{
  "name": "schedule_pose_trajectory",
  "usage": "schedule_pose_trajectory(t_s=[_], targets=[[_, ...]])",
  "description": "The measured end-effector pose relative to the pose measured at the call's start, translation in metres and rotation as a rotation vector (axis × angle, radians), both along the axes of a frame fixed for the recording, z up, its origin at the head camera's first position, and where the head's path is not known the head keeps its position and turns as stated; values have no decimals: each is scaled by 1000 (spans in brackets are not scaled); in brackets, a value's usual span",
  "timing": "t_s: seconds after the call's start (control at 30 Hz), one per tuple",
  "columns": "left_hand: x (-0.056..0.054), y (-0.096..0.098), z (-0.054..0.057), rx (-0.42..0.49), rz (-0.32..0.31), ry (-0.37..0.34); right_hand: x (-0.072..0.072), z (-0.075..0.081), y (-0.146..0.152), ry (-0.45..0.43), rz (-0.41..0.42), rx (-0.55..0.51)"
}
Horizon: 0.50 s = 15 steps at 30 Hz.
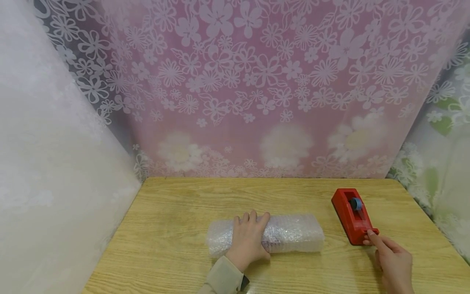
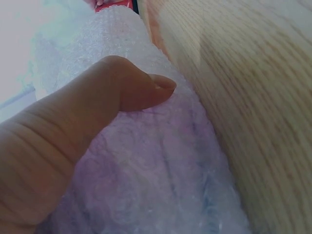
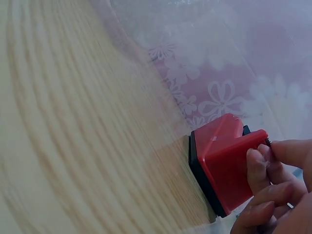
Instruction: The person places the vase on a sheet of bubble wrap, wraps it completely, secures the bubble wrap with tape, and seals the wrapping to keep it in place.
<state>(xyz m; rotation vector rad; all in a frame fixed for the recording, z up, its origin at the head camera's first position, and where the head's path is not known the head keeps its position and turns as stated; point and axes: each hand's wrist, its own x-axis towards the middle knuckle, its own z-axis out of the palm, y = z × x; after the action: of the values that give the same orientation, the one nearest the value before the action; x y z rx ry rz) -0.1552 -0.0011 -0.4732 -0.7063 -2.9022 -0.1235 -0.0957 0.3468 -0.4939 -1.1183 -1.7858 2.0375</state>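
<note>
A bundle rolled in bubble wrap point(image 1: 293, 232) lies lengthwise across the wooden table, with purple and blue showing through the clear layers. My left hand point(image 1: 249, 241) grips it left of its middle, fingers over the top and thumb point(image 2: 141, 90) pressed along the near side. To the right stands a red tape dispenser point(image 1: 349, 216) on a black base, carrying a small roll of tape point(image 1: 355, 204) with a blue core. At its front toothed edge, my right hand point(image 1: 393, 257) pinches the tape between thumb and fingertips; the clear tape hardly shows there.
The wooden table point(image 1: 176, 200) has a straight back edge against a pink flowered curtain point(image 1: 235, 102). A pale sheet point(image 1: 62, 163) hangs along the left side, and a green-and-white flowered one point(image 1: 440, 163) along the right.
</note>
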Motion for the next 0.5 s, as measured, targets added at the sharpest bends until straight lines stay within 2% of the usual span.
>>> schedule_pose_trajectory(t_s=[0.3, 0.5], targets=[[-1, -1, 0, 3, 6, -9, -1, 0, -7, 22, -84, 67], [-1, 0, 1, 1, 10, -9, -2, 1, -5, -24, -62, 27]])
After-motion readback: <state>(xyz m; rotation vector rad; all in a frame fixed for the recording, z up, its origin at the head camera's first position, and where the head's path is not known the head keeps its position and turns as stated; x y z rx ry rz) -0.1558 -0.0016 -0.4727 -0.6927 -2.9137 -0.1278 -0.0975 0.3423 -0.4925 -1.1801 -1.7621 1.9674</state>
